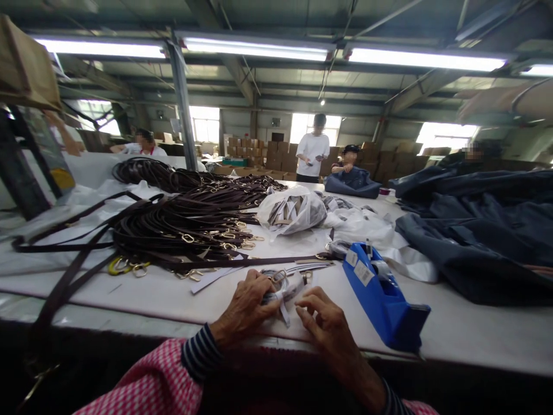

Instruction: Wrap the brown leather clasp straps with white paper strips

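Observation:
My left hand (246, 305) is closed on a small clear plastic packet (287, 288) holding a rolled belt with a gold buckle, near the front edge of the white table (475, 328). My right hand (324, 323) rests beside it with fingers curled, pinching the packet's loose end. A dark brown belt (242, 262) lies stretched just beyond my hands. A blue tape dispenser (384, 300) stands right of my right hand.
A big heap of dark belts with gold buckles (185, 219) covers the left of the table. A plastic bag of packed items (294, 210) lies in the middle. Dark blue garments (484, 230) are piled at right. Other people work at the far end, by stacked cartons.

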The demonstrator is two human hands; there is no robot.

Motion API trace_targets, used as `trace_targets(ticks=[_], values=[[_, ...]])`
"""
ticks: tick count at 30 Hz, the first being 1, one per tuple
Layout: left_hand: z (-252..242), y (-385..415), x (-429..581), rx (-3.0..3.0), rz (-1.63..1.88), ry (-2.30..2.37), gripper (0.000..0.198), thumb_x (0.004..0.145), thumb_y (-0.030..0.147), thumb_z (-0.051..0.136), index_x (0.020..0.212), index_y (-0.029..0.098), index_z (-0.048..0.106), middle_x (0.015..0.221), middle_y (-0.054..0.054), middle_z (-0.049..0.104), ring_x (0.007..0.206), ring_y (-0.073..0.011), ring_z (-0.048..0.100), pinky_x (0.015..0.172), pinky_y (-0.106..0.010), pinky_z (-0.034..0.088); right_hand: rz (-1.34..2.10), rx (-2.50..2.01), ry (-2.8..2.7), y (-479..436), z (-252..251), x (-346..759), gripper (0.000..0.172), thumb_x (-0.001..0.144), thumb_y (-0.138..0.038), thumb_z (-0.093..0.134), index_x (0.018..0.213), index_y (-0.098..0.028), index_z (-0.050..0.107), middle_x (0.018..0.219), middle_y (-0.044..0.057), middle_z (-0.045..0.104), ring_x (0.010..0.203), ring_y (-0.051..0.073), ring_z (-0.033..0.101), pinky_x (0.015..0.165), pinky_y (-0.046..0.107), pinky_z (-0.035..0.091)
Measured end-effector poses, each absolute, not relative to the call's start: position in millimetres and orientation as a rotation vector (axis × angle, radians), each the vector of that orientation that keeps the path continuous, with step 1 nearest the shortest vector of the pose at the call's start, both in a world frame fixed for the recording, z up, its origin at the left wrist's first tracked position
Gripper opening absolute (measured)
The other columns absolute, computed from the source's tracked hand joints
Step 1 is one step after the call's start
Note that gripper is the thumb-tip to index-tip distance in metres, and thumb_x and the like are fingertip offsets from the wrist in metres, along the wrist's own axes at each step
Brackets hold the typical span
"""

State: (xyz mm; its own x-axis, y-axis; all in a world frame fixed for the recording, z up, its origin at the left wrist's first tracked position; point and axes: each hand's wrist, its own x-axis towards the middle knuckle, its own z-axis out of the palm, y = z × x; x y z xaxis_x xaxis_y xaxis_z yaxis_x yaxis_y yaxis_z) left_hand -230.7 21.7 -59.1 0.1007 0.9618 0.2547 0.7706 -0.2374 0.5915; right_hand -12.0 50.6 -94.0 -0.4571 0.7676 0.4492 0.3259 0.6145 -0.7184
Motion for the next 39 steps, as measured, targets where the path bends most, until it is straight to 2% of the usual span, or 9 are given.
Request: trace_targets(ticks=[4,8,15,18,22,26,29,34,39], values=[[-50,15,-223,1.881,1.050,1.627,0.025,0.095,0.042,0.056,0.086,0.020,0.063,0.095,-0.004,0.056,0.093,-0.0219,0.056,0.082,-0.034,0.044,1.100,-0.944,-1.909,48,-78,-21,0.037,0.097,-0.053,0.061,0.090,-0.019,0.073,0.078,0.001,0.064,0.067,0.014,0.056,0.064,0.027,0.044],[-44,10,-215,1.792,1.192,1.592,0.026,0.093,0.045,0.058,0.085,0.021,0.064,0.094,-0.002,0.055,0.090,-0.0210,0.054,0.079,-0.034,0.041,1.463,-0.780,-1.731,50,-63,-32,0.049,0.092,-0.062,0.066,0.079,-0.015,0.069,0.068,0.000,0.063,0.050,0.008,0.050,0.050,0.022,0.038],[-41,3,-207,1.697,1.317,1.602,0.026,0.087,0.045,0.062,0.078,0.022,0.070,0.091,-0.004,0.060,0.095,-0.0252,0.058,0.085,-0.036,0.044,1.459,-0.773,-1.688,41,-54,-35,0.052,0.092,-0.064,0.064,0.075,-0.015,0.064,0.061,-0.002,0.058,0.043,0.006,0.043,0.045,0.021,0.030],[-45,3,-202,1.584,1.391,1.617,0.031,0.085,0.050,0.063,0.076,0.021,0.071,0.090,-0.005,0.062,0.091,-0.0255,0.059,0.082,-0.036,0.044,1.204,-0.812,-1.787,35,-51,-34,0.050,0.099,-0.059,0.055,0.071,-0.017,0.059,0.059,-0.003,0.053,0.051,0.009,0.047,0.051,0.022,0.034],[-55,6,-192,1.446,1.522,1.600,0.034,0.082,0.054,0.067,0.075,0.021,0.072,0.085,-0.003,0.063,0.085,-0.0236,0.057,0.079,-0.033,0.042,0.655,-0.806,-1.963,31,-52,-33,0.038,0.105,-0.037,0.048,0.072,-0.019,0.055,0.065,-0.002,0.056,0.058,0.011,0.051,0.057,0.024,0.034],[-55,2,-179,1.308,1.623,1.553,0.037,0.078,0.057,0.072,0.072,0.020,0.072,0.080,-0.001,0.061,0.081,-0.0216,0.054,0.076,-0.031,0.041,-0.082,-0.693,-1.983,29,-58,-35,0.025,0.100,-0.012,0.046,0.078,-0.020,0.055,0.068,0.000,0.054,0.057,0.013,0.049,0.056,0.030,0.029],[-49,-4,-170,1.189,1.657,1.523,0.037,0.075,0.055,0.074,0.070,0.019,0.069,0.073,0.001,0.055,0.074,-0.0184,0.049,0.070,-0.029,0.038,-0.444,-0.621,-1.902,31,-62,-37,0.019,0.097,-0.006,0.048,0.089,-0.019,0.059,0.066,0.001,0.053,0.059,0.017,0.047,0.058,0.034,0.028],[-44,-7,-161,1.055,1.618,1.342,0.040,0.075,0.053,0.077,0.065,0.017,0.063,0.062,0.005,0.041,0.062,-0.0126,0.035,0.059,-0.026,0.031,-0.515,-0.541,-1.846,38,-68,-33,0.017,0.098,-0.006,0.048,0.105,-0.016,0.059,0.066,0.001,0.053,0.060,0.018,0.048,0.057,0.035,0.030],[-47,-3,-146,0.840,1.629,1.139,0.040,0.071,0.052,0.080,0.066,0.017,0.062,0.062,0.004,0.044,0.059,-0.0110,0.034,0.056,-0.024,0.032,-0.436,-0.540,-1.798,44,-78,-31,0.016,0.100,-0.008,0.048,0.109,-0.016,0.059,0.067,0.001,0.054,0.060,0.018,0.050,0.058,0.034,0.033]])
